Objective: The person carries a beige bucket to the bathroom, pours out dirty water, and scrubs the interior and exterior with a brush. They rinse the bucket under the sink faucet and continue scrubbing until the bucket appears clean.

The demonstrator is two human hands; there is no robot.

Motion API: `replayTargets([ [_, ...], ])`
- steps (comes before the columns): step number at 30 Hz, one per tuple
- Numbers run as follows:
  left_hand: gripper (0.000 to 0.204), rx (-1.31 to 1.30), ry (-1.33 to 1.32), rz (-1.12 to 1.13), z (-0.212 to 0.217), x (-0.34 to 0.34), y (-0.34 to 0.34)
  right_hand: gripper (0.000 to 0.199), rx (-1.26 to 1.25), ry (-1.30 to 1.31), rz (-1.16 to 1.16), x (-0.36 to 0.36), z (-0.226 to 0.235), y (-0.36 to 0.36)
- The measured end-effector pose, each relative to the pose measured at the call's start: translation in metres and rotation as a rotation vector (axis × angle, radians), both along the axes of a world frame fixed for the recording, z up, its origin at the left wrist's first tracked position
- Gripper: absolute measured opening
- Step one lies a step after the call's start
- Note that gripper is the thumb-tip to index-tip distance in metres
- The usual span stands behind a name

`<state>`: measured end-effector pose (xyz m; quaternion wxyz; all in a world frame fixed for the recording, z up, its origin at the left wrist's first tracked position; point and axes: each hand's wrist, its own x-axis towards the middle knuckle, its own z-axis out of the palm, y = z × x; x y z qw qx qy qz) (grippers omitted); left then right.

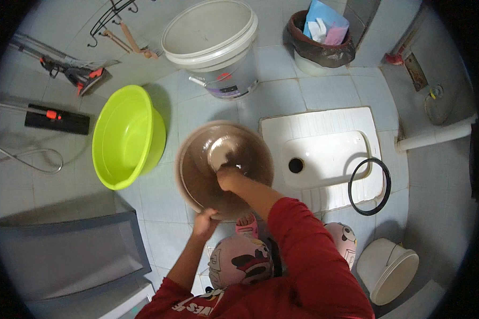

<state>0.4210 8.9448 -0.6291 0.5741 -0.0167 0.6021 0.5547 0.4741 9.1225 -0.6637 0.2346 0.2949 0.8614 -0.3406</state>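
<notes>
A round brown basin [194, 159] with water in it stands on the tiled floor in front of me. My left hand [205, 220] grips its near rim. My right hand [228, 177] is inside the basin, closed on a pale cloth or garment [221, 151] that lies in the water. My red sleeves come in from the lower edge, and my knees in printed pink trousers [239, 263] are below the basin.
A lime green basin [125, 135] leans to the left. A white bucket [213, 40] stands behind, a bin [319, 40] with rubbish beside it. A white squat toilet [324, 154] and a black ring [369, 186] lie to the right, a small white pail [388, 268] lower right, grey shelving [64, 255] lower left.
</notes>
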Motion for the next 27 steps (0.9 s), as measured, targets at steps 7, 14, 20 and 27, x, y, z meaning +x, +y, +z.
replayTargets([
  [7, 0.034, 0.258, -0.137, 0.125, -0.009, -0.04, 0.012, 0.036, 0.008, 0.14, -0.3, -0.006, 0.065, 0.018],
  [14, 0.046, 0.357, -0.19, 0.015, -0.004, -0.036, 0.007, 0.032, -0.838, 0.438, -0.759, -0.019, 0.077, 0.007],
  [20, 0.043, 0.349, -0.222, -0.012, -0.006, -0.024, 0.003, 0.022, -1.478, 0.45, -1.107, -0.012, 0.098, -0.019],
  [27, 0.034, 0.119, -0.251, -0.141, -0.017, -0.008, -0.013, 0.018, -1.442, 0.606, -1.349, -0.041, 0.053, -0.013],
])
